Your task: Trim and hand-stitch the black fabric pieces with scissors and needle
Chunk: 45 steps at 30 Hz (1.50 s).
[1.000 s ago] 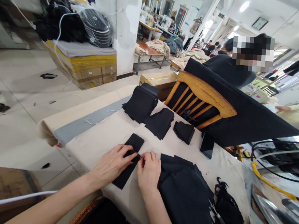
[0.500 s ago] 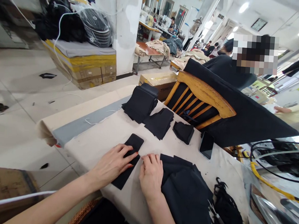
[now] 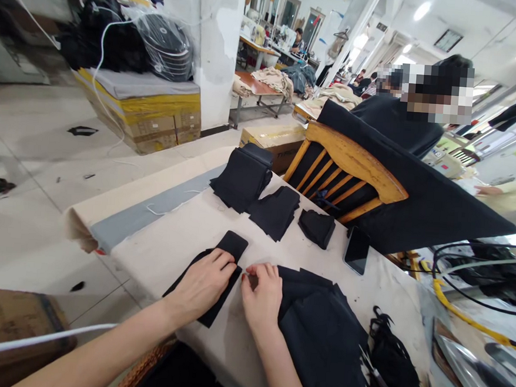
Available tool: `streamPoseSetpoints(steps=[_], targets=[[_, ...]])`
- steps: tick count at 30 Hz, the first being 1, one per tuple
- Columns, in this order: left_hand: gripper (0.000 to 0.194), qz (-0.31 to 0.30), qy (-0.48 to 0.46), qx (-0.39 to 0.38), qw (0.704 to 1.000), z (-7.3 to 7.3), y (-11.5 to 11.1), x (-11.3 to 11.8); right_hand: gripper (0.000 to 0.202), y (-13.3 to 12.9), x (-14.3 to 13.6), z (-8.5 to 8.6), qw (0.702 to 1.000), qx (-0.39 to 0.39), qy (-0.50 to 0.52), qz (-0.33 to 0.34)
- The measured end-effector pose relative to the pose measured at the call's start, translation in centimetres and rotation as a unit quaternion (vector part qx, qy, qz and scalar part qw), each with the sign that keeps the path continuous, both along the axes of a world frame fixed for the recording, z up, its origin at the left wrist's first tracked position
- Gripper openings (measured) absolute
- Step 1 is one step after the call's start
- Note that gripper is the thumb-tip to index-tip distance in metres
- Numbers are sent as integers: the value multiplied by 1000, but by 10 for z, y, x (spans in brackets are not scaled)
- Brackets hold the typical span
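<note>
My left hand (image 3: 207, 281) is bent over a narrow black fabric piece (image 3: 233, 243) on the cloth-covered table, its fingers curled and closed on the fabric. A dark layer (image 3: 186, 271) spreads out to the left beneath that hand. Just to its right, my right hand (image 3: 263, 297) rests on the table with curled fingers, thumb close to the index finger; what they hold, if anything, I cannot make out. Its outer side is beside a large pile of black fabric pieces (image 3: 323, 333).
Toward the far edge sit black fabric stacks: a large one (image 3: 242, 177), a middle one (image 3: 275, 212) and a small one (image 3: 316, 228). A phone (image 3: 357, 251) lies near a wooden chair (image 3: 352, 165). Black scraps (image 3: 398, 368) lie at right. A person in black (image 3: 395, 123) sits beyond the chair.
My left hand's fingers have gone from stretched out to curled, and a dark fabric layer now shows to its left. The right thumb has come into view; that hand has barely moved.
</note>
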<state>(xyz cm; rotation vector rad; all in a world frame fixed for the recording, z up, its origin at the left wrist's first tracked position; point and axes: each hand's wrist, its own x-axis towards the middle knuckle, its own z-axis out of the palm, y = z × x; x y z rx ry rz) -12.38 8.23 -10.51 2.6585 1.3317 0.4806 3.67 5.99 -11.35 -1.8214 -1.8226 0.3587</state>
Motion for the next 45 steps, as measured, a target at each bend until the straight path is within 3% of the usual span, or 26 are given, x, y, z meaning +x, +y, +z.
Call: streamPoseSetpoints(steps=[10,19,25,31,38,45], targets=[[18,41,-45,-13,998,-5,4,1,4,6,-19,2,999,-1,-12,-31],[23,-21,-37,-10,999,-9,4,-12,9,4,-18,-2,999,19,-29,-31],[32,-40,-20,-7,999,-10,-4,-19,23,-1,-11,-3,997,38,-48,39],[52,-38,-2,0,999,-13,-11,-17,29,2,-7,6,995,49,-68,52],[59,-3,15,6,1000,-15,-18,-19,43,22,-17,3,975,19,-88,205],[74,37,57,30,997,-29,-44,-31,43,21,-14,-9,975,3,-109,195]])
